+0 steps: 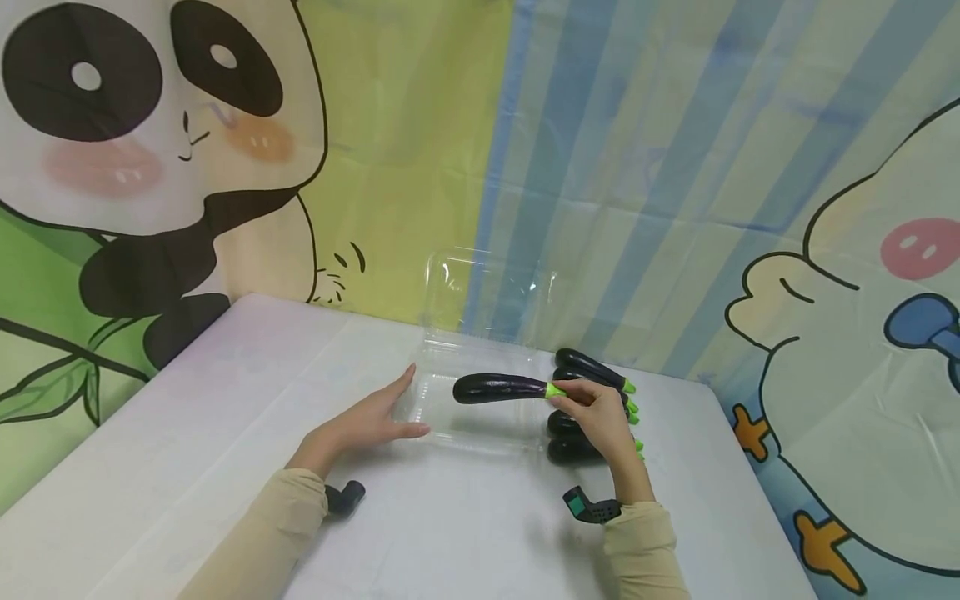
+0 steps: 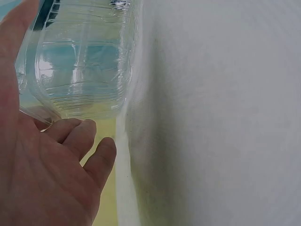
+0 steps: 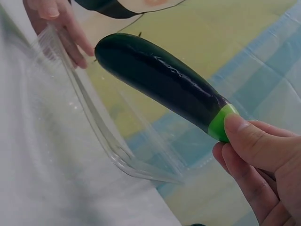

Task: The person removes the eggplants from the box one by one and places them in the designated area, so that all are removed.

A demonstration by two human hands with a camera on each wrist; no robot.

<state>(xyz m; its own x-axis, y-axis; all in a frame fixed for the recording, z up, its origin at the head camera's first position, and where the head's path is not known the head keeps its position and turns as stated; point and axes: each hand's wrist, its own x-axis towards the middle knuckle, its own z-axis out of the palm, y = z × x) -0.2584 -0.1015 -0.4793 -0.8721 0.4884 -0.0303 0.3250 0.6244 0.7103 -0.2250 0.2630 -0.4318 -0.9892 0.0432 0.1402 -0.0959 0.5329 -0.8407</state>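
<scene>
My right hand (image 1: 602, 419) pinches a dark purple eggplant (image 1: 497, 388) by its bright green stem end, between thumb and fingers. The eggplant is held nearly level above a clear plastic clamshell box (image 1: 480, 445), its blunt end pointing left. The box lies open on the table, its clear lid (image 1: 487, 287) raised at the back. At the left side of the box is my left hand (image 1: 363, 421), thumb and fingers spread along it; in the left wrist view the fingers (image 2: 81, 136) are right at the plastic rim.
Several more eggplants (image 1: 573, 451) lie in a column on the white table (image 1: 450, 533), just right of the box and partly behind my right hand. A cartoon-printed cloth (image 1: 405, 167) hangs behind the table. Each wrist wears a black camera mount (image 1: 592, 508).
</scene>
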